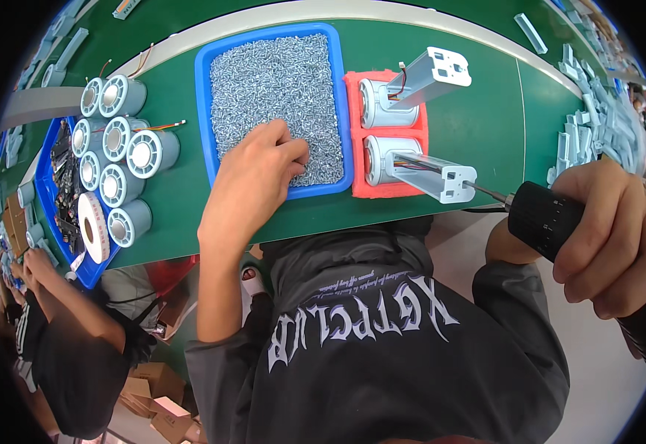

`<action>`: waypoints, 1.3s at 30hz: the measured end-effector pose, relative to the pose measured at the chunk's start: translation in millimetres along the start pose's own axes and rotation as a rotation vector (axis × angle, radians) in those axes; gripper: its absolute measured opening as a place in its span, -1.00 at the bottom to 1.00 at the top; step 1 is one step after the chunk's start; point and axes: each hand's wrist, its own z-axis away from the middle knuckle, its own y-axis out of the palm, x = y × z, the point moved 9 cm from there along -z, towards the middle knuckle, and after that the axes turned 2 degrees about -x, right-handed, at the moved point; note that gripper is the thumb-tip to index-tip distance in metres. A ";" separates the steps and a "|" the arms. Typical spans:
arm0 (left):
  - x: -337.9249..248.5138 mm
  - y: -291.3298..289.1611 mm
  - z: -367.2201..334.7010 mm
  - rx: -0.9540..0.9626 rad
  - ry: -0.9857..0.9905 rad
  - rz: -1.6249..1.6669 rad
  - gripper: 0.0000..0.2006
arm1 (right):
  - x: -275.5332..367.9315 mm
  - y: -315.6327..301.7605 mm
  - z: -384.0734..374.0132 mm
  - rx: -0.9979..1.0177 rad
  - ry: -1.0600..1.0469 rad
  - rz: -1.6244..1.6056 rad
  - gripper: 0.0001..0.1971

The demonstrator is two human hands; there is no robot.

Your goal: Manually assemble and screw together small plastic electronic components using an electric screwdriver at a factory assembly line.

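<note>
My left hand reaches into a blue tray of small silver screws. Its fingers are curled and pinched at the surface of the screws; what they hold is hidden. In my right hand is a black power screwdriver. Its long bit points left, through the end of a pale grey bracket that lies along a white cylindrical motor housing. A second housing with a similar bracket and loose wires stands just beyond. Both housings sit in a red foam holder.
Several pale cylindrical parts with wires stand on the green table at left. Beside them are a roll of labels and a blue bin of dark parts. Pale brackets are heaped at right. A co-worker's arm is at far left.
</note>
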 end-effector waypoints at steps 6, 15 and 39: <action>1.6 -10.0 -4.0 -0.100 0.041 0.052 -0.93 | -5.0 -1.2 -0.6 0.081 0.133 0.074 -0.94; -3.3 -17.2 -4.8 -0.236 0.048 0.245 -0.91 | 0.6 -1.0 4.5 0.197 0.321 0.181 -0.94; -46.0 25.8 -2.7 -0.578 0.096 0.904 -0.79 | 51.9 -20.9 13.6 0.015 -0.190 -0.083 -0.54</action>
